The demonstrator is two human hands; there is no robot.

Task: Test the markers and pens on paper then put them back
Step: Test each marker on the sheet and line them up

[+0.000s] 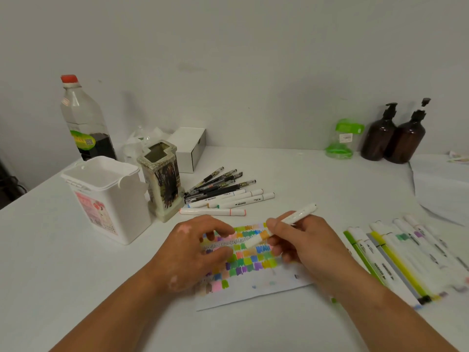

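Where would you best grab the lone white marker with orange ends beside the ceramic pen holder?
Pinch the white marker at its middle from above, fingers on its near and far sides. It lies flat and crosswise, apart from the pile of pens behind it; its left end sits close to the ceramic pen holder.

Both forearms entered from the bottom edge of the frame and converged toward centre. The left hand [195, 247] lay palm down at centre frame, fingers loosely bent and spread, holding nothing. The right hand [302, 240], just right of centre, pinched a marker [294, 217] between thumb and curled fingers, tip angled down-left.
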